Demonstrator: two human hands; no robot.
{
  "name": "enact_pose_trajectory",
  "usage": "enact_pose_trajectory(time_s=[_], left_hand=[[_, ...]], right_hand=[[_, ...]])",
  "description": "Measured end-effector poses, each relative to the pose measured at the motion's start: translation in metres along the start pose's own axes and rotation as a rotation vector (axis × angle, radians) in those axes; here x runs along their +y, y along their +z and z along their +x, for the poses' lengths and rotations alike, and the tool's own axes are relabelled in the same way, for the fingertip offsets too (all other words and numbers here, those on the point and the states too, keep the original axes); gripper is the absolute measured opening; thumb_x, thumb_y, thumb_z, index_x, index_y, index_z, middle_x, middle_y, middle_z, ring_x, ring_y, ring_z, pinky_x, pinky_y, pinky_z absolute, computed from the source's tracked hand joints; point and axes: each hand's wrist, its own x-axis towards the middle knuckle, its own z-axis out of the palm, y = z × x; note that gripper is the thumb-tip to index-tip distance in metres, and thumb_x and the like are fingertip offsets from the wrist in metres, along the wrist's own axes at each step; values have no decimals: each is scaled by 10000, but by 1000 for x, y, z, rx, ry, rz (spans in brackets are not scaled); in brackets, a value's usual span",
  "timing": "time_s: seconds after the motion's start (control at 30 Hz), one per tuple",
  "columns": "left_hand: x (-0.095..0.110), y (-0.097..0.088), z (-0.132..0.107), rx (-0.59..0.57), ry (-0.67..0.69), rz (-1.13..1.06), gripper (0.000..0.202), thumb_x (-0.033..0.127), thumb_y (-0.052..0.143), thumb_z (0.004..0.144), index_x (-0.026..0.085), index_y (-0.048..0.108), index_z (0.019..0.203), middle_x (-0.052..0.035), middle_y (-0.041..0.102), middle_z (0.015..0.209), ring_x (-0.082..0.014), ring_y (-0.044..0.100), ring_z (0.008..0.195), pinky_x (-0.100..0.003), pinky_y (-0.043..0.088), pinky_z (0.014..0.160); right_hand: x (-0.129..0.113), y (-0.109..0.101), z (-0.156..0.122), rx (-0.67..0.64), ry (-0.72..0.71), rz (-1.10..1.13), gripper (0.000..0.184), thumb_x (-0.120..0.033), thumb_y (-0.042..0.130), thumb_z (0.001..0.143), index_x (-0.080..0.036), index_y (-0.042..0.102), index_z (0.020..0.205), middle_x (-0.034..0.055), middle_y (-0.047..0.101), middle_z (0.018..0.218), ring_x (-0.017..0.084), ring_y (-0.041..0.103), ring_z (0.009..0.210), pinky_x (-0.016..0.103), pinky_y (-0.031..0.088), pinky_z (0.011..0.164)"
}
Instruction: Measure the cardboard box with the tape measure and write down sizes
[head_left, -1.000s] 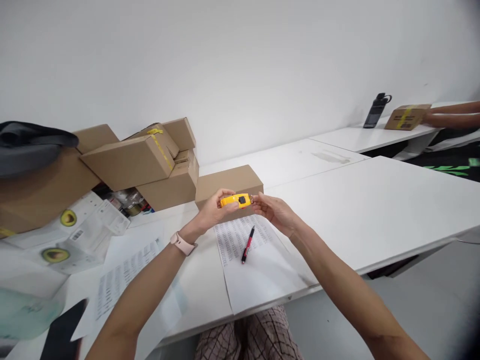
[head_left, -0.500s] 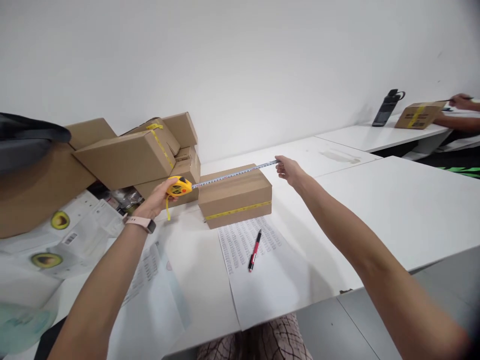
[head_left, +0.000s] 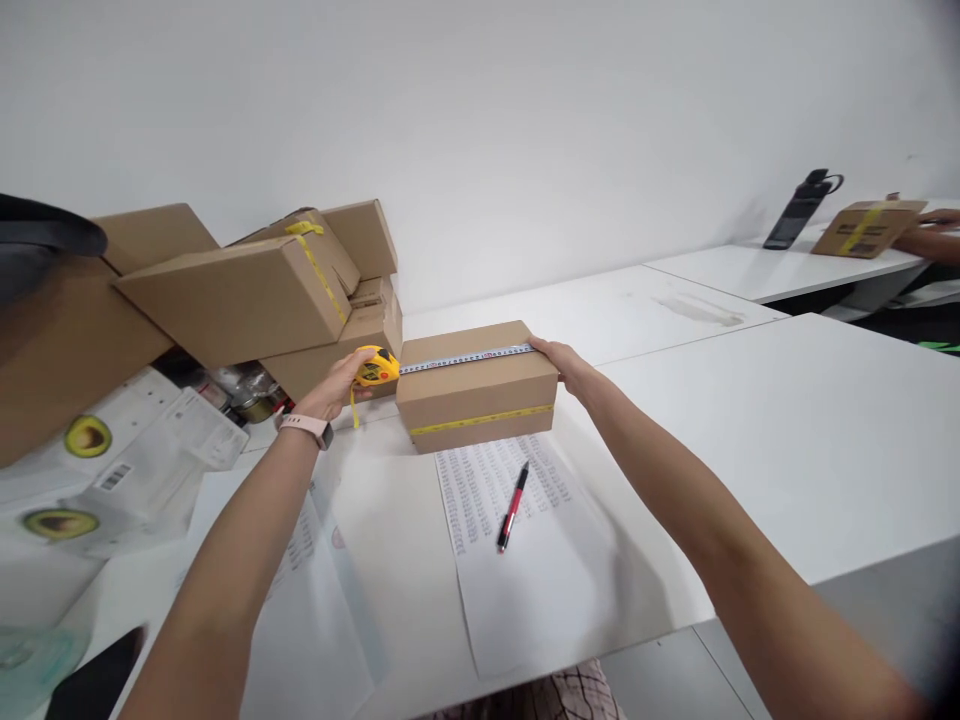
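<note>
A closed cardboard box (head_left: 480,395) with a yellow strip along its front sits on the white table. My left hand (head_left: 339,385) is closed round a yellow tape measure (head_left: 376,367), held against the box's top left edge. The silver blade (head_left: 465,359) stretches across the box top. At the right end, my right hand (head_left: 559,362) pinches the blade's tip, with fingers against the box's right edge. In front of the box lies a printed sheet (head_left: 525,590), with a red and black pen (head_left: 514,507) on it.
Several cardboard boxes (head_left: 240,300) are stacked at the left by the wall. White packages with avocado pictures (head_left: 142,470) lie below them. At the far right stand a dark bottle (head_left: 799,212) and another box (head_left: 862,230), near a co-worker's hand (head_left: 937,222).
The blade has come down from above the box onto its top. My right hand has lowered to the box's right edge, and my left has moved slightly right with the tape measure.
</note>
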Motion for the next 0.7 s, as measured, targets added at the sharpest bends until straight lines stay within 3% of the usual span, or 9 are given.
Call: enact_pose_trajectory(time_s=[0.2,0.37,0.5,0.6,0.7], left_hand=[[-6,-5,0,-13,-5,-19,434,444,710,776,191,700,1128,-52,742,959,-172,680,782,-214,528,549],[-8,-3,0,-18,-4,-28,435,439,714,784,186,694,1137,-66,746,1006,-178,692,806,-219,527,556],[-8,-2,-5,-13,-9,0,405,434,710,791,157,698,1085,-86,749,951,-194,693,774,-235,511,542],[8,-9,-21,-9,14,26,404,409,757,752,150,702,1057,-92,751,980,-212,698,865,-229,516,575],[29,-17,-60,-94,75,61,507,390,824,699,177,693,1139,-86,740,1123,-220,692,972,-230,546,656]], right_hand=[[-5,1,-2,79,-9,-46,337,-487,757,794,-175,632,805,96,720,927,183,620,789,282,449,642],[-4,1,-2,191,-123,-137,424,-471,784,782,-203,510,600,37,604,690,145,518,657,292,377,594],[-5,1,0,219,-156,-185,445,-452,785,789,-219,468,581,14,552,630,139,475,615,301,368,591],[-17,-4,-1,224,-235,-217,417,-427,748,836,-214,480,597,2,534,621,130,455,617,294,372,603],[-40,-10,-4,243,-398,-111,379,-441,673,900,-203,518,650,1,553,671,123,469,660,278,407,657]])
